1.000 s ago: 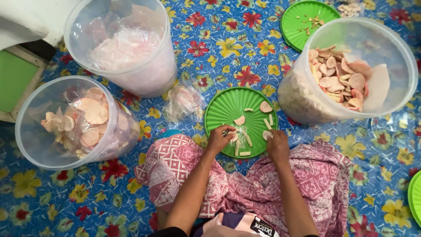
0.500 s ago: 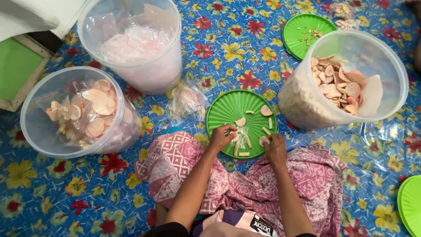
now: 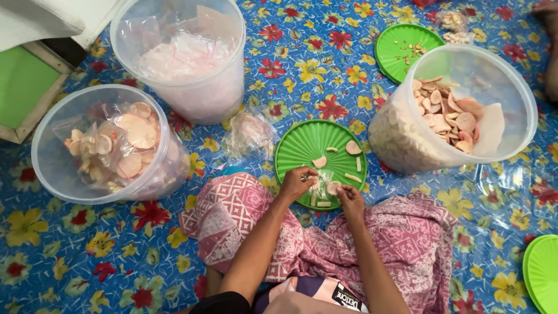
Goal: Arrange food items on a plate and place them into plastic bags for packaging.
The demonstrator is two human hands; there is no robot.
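Sitting on the floor, you work over a green lid (image 3: 314,145) that lies flat just ahead of your knees, where it serves as a tray. Your left hand (image 3: 297,184) holds a small clear bag (image 3: 321,181) by its edge, thumb and fingers pinching the plastic so that its mouth stays open toward the other hand. Your right hand (image 3: 350,200) pinches a pale chip (image 3: 333,187) between thumb and forefinger, right at the bag's opening. Both hands rest at the near rim of the lid, so a dropped piece would likely land on it rather than on the mat (image 3: 302,64).

Loose chips (image 3: 353,147) lie scattered on the lid, within short reach. To your right stands a large clear tub (image 3: 401,136) heaped with chips, tilted toward you. To your left, a second tub (image 3: 55,174) holds filled bags, also leaning your way. A third tub (image 3: 209,99), farther off, holds what look like empty bags. A bundle of bags (image 3: 251,132) lies on the mat beside the lid. Another green lid (image 3: 395,43) lies behind the chip tub.
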